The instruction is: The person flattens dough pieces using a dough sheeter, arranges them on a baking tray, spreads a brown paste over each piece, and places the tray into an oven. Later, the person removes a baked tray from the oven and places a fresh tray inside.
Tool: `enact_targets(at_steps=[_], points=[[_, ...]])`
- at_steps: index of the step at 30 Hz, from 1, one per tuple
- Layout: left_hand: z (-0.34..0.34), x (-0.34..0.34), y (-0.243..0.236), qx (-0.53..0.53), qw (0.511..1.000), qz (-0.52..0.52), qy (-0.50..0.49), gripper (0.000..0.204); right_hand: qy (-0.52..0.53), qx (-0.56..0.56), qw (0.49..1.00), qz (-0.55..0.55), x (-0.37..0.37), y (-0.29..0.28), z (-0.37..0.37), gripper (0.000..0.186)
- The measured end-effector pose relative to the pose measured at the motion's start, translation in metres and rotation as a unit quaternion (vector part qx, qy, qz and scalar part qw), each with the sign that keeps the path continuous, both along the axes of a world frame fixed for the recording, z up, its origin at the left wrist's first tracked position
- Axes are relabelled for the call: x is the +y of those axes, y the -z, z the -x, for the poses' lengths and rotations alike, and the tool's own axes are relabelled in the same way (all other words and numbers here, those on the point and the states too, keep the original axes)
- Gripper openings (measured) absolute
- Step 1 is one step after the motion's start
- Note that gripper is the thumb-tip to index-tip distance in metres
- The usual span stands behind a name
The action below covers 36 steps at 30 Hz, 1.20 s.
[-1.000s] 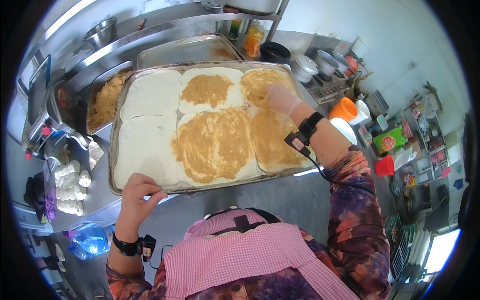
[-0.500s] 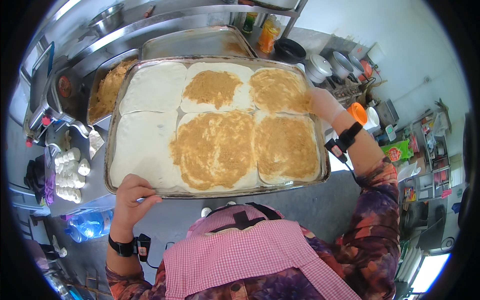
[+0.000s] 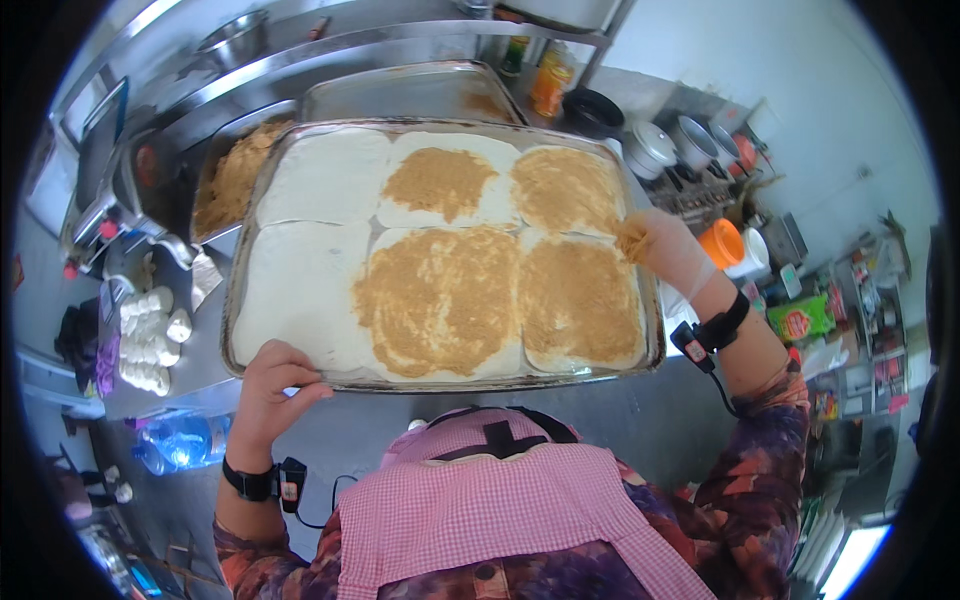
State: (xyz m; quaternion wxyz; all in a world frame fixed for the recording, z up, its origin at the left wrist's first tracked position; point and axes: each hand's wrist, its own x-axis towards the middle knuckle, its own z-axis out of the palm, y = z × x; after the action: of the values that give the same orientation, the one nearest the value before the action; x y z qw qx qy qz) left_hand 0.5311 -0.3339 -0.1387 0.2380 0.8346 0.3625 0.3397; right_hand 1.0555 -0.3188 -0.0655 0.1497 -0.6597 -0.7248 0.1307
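Observation:
A large baking tray point(image 3: 450, 384) holds several flat sheets of dough. The two left sheets, such as the near-left dough sheet point(image 3: 300, 290), are bare; the others carry brown crumbly paste point(image 3: 435, 300), only a patch on the far-middle one. My left hand point(image 3: 275, 392) is closed on the tray's near rim at its left corner, thumb toward the right. My right hand point(image 3: 672, 252), in a clear thin glove, is curled around a lump of brown paste point(image 3: 632, 238) over the tray's right edge, beside the seam between the two right sheets.
A pan of brown paste point(image 3: 235, 180) stands left of the tray, and another tray point(image 3: 400, 95) lies behind it. White dough pieces point(image 3: 150, 340) and a metal scraper point(image 3: 205, 278) are on the left. At right are lidded pots point(image 3: 650, 148) and an orange container point(image 3: 720, 243).
My right hand has come nearer along the tray's right edge, and the paste lump in it now shows. My left hand stays at the rim. The whole view has shifted slightly.

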Motion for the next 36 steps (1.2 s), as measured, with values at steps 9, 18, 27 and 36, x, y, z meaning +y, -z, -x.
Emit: enact_targets(at_steps=[9,18,27,36], points=[[0.001,-0.003,-0.001,-0.013,1.000,0.027,-0.005,0.021,-0.218,0.018,0.972,-0.082,0.100,0.005,0.115,0.040],[0.007,-0.001,0.006,-0.034,0.999,0.020,-0.003,0.021,-0.201,-0.011,0.978,0.063,0.187,0.036,0.193,0.051],[0.045,0.017,0.003,-0.119,0.983,0.136,0.023,0.024,-0.190,-0.078,0.973,0.103,0.141,0.013,0.208,0.022],[0.111,0.115,0.029,-0.296,0.870,0.391,0.049,0.053,-0.131,0.477,0.837,0.233,0.168,-0.034,0.315,0.008]])
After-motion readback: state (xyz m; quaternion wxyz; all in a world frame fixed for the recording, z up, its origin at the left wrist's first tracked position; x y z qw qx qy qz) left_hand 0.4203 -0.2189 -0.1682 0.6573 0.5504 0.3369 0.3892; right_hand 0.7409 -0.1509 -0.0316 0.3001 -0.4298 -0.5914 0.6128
